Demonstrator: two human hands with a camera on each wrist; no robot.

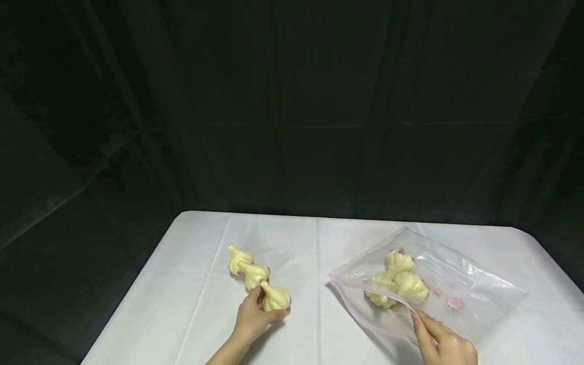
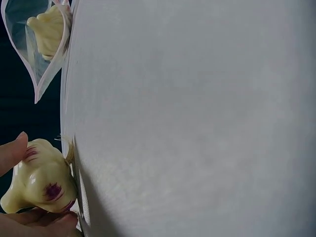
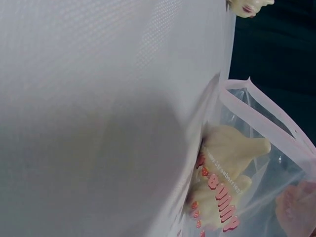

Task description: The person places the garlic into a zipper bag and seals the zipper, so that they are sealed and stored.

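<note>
My left hand (image 1: 253,315) holds a cream-coloured garlic bulb (image 1: 277,298) between thumb and fingers, at the left of the table in the head view. Purple streaks mark this bulb in the left wrist view, where the thumb lies on one side and the fingers on the other. Just beyond it lie two more garlic bulbs, a middle one (image 1: 257,275) and a far one (image 1: 239,258). On the right, my right hand (image 1: 444,340) pinches the pink-edged mouth of a clear zip bag (image 1: 488,286). The mouth gapes toward the left, and three garlic bulbs (image 1: 411,287) lie inside.
A white cloth (image 1: 301,243) covers the table, with fold lines running across it. Black curtain (image 1: 292,126) hangs behind and at the sides. Pink and red printing (image 3: 222,202) shows on the bag in the right wrist view.
</note>
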